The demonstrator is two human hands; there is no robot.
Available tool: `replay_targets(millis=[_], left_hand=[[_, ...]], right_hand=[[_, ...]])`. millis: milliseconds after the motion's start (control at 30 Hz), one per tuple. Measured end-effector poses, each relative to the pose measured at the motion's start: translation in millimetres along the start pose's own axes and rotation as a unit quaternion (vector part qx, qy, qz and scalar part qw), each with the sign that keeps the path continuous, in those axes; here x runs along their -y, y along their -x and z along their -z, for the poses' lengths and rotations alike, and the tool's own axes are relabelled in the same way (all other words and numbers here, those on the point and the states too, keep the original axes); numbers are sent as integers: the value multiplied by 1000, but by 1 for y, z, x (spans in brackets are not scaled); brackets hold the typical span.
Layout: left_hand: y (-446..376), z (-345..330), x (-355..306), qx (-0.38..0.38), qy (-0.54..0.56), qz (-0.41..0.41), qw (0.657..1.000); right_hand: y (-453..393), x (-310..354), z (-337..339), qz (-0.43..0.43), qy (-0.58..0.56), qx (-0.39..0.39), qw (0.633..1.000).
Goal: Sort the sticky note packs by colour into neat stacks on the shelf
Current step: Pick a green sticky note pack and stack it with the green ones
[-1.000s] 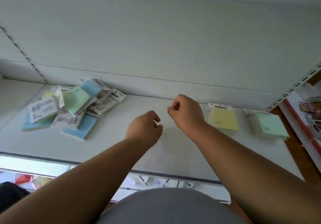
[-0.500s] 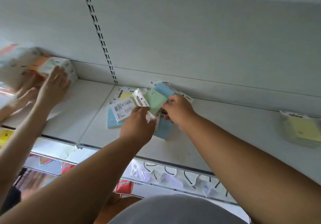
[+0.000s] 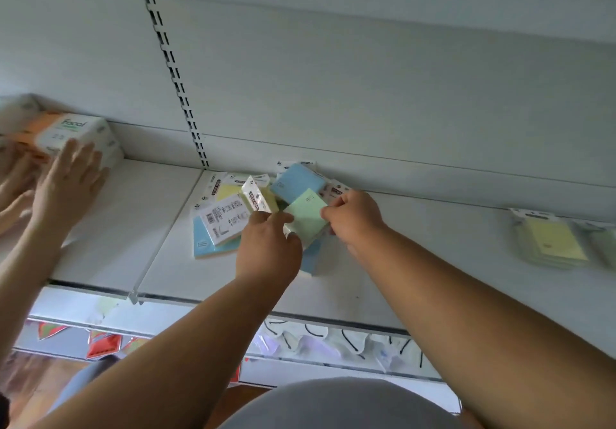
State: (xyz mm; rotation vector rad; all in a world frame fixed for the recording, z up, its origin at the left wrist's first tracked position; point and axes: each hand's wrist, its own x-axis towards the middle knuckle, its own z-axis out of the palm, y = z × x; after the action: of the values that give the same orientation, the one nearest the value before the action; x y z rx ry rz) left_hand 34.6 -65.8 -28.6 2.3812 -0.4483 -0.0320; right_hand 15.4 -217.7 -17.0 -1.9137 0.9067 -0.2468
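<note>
Head view, left hand [image 3: 266, 248] grip pinching yellow pack [image 3: 260, 199], right hand [image 3: 355, 217] grip pinching green pack [image 3: 306, 217]

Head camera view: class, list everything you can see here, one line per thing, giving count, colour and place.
Shelf: one, white, across the middle.
Mixed pile: several sticky note packs, blue, yellow, green, at shelf centre.
Green pack: one, on top of the pile, between both hands.
Yellow stack: one, on the shelf at right.
Boxes: white and orange, far left.
Another person's hand: against the boxes.
Left hand: pinches a yellow pack.
Right hand: pinches the green pack.
</note>
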Motion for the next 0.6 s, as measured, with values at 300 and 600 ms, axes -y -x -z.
replay_targets(millis=[300,600], left_hand=[[0,-70,-93,96,153,-24,983],[27,-169,-238,189,327,27,925]], right_hand=[[18,-47,139,18,-173,16,985],[3,-142,288,-63,-170,-145,973]])
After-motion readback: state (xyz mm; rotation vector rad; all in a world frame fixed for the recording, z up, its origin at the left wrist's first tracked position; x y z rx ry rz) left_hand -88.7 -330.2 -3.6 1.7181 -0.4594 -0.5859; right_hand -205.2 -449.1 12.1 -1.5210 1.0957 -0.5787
